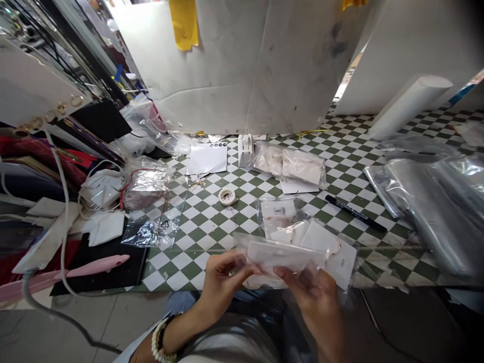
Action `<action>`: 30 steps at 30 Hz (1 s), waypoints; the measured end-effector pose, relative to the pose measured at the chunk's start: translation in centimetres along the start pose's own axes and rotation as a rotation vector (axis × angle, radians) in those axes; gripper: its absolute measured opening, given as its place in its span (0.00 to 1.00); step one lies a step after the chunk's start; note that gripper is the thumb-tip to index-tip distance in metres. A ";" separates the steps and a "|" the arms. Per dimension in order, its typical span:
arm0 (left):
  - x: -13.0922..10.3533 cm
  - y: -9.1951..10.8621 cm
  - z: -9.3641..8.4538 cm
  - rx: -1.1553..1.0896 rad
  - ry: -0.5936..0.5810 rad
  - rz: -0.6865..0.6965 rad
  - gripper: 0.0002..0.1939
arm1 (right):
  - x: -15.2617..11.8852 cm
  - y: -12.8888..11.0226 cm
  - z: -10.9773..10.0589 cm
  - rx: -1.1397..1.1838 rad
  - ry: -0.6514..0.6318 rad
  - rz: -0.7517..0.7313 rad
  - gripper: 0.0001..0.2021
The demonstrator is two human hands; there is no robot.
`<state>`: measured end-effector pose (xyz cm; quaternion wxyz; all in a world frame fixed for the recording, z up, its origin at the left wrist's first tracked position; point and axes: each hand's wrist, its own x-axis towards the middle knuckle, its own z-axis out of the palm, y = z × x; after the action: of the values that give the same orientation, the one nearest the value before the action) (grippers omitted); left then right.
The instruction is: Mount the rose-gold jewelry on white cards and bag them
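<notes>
The left hand (223, 277) and right hand (315, 297) pinch a clear plastic bag (283, 254) between thumbs and fingers, holding it at the near edge of a checkered desk (196, 222). A white card shows inside the bag. Just beyond it lie clear packets (280, 214) with white cards in them, one bearing a barcode label, and thin chain-like pieces show against the cards. A roll of tape (227, 196) sits farther left; a black marker (355, 213) lies to the right. Behind the packets, a bagged stack of pale cards (289, 164) rests beside a small white dispenser-like object (245, 149). At left, a clear bag with a red edge (145, 184) holds contents too blurred to identify. At far right, clear plastic sleeves (434, 212) lie heaped near a white roll (414, 106).
</notes>
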<state>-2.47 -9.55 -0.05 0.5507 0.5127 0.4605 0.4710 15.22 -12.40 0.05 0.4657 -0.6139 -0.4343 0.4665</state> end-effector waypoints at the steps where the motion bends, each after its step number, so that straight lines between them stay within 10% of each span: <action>1: -0.1 0.4 -0.2 0.076 -0.025 0.103 0.05 | -0.3 0.1 -0.2 -0.025 0.026 -0.038 0.13; 7: 0.8 2.6 -1.0 0.349 -0.206 0.489 0.04 | -0.8 -0.2 -1.7 -0.193 0.189 -0.302 0.06; 16: 2.6 3.0 0.9 0.012 -0.362 -0.111 0.08 | 0.4 -0.9 -2.7 -0.041 0.170 -0.050 0.12; 19: 3.7 3.1 0.3 0.050 -0.260 -0.130 0.10 | 1.5 -0.3 -4.6 -0.047 -0.014 -0.098 0.13; 22: 5.7 3.6 -1.5 0.051 -0.053 -0.085 0.10 | 2.6 0.0 -7.8 -0.277 0.143 -0.319 0.17; 26: 8.1 4.3 -4.2 0.070 0.201 -0.017 0.13 | 3.4 1.3 -10.7 -0.854 0.012 -0.436 0.45; 30: 8.3 3.7 -5.8 0.180 -0.003 -0.163 0.19 | 3.8 3.7 -10.5 -1.016 -0.108 -0.473 0.32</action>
<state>-7.24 -0.49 3.15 0.5395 0.5216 0.5402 0.3809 26.54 -11.20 -2.79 0.1806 -0.6221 -0.7535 0.1124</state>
